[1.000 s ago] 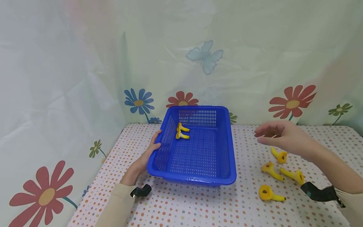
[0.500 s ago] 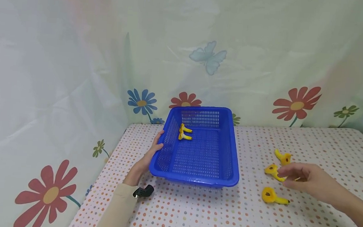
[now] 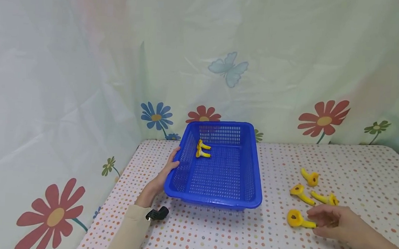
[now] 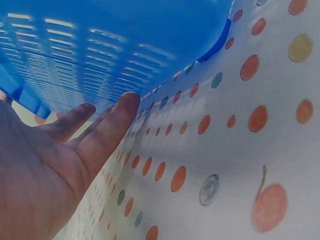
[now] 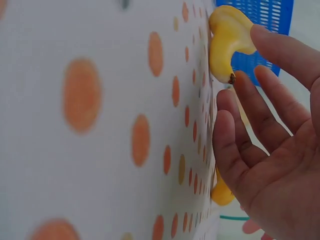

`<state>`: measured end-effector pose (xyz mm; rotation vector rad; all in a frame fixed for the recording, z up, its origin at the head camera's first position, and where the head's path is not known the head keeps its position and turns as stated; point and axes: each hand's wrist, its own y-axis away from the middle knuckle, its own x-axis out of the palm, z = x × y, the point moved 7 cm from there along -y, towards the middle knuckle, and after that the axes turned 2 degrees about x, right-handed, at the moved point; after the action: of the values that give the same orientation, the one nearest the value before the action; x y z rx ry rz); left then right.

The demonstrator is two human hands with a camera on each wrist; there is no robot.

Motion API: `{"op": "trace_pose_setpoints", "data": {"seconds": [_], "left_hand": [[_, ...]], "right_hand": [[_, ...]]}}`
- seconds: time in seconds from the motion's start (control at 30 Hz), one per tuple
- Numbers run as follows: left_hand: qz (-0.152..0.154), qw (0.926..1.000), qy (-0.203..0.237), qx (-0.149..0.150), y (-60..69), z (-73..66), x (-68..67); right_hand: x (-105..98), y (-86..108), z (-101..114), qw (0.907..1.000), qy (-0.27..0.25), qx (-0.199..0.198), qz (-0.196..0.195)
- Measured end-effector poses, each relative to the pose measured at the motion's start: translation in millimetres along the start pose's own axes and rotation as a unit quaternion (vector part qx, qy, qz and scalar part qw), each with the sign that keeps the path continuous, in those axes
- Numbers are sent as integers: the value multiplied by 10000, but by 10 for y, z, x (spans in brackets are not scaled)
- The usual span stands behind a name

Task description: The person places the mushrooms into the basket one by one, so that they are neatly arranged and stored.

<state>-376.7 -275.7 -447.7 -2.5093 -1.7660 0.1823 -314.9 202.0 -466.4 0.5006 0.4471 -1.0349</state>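
Note:
My left hand [image 3: 164,173] rests against the left side of a blue slotted plastic basket [image 3: 211,201], its fingers extended along the wall in the left wrist view. Inside the basket, two yellow chanterelle mushrooms [image 3: 203,153] lie side by side near the left wall. Out to the right, my right hand [image 3: 346,229] hovers with parted, slightly bent fingers at the stem end of the nearest chanterelle [image 3: 295,218]. In the right wrist view nothing is gripped; the thumb and fingertips are close to that chanterelle [image 5: 222,37], and contact is hard to tell.
Behind the nearest one, three more chanterelles [image 3: 312,179] lie on the dotted tablecloth [image 3: 226,242]. A pale curtain [image 3: 276,68] printed with flowers and a butterfly closes off the back and left sides.
My right hand has come down from above the back chanterelles and moved toward the front, to the nearest one. The left hand has stayed at the basket.

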Motion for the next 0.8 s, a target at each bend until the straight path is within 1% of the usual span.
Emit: {"op": "trace_pose_setpoints", "data": {"seconds": [0.1, 0.2, 0.37, 0.47, 0.57, 0.67, 0.73, 0.8], "left_hand": [[-72, 10000, -22, 4, 4, -1, -5], [-76, 10000, 8, 5, 2, -3, -1], [-97, 9999, 61, 34, -19, -21, -13], [-156, 9998, 67, 80, -34, -49, -30], [-183, 9998, 58, 38, -28, -46, -38], [-268, 9995, -67, -133, -7, -13, -53], [-314, 9991, -179, -199, -4, -3, -67], [-393, 9986, -288, -202, -20, -14, -93]], "right_hand": [[36, -29, 42, 9999, 9, 11, 118], [77, -48, 71, 9998, 35, 10, 196], [81, -95, 113, 9997, 231, 35, 105], [73, -139, 152, 9993, 328, -90, 120], [91, -171, 170, 9990, 353, -165, 205], [125, -193, 157, 9992, 286, -56, 273], [142, -213, 165, 9993, 262, 5, 263], [146, -249, 202, 9992, 351, -28, 196]]}}
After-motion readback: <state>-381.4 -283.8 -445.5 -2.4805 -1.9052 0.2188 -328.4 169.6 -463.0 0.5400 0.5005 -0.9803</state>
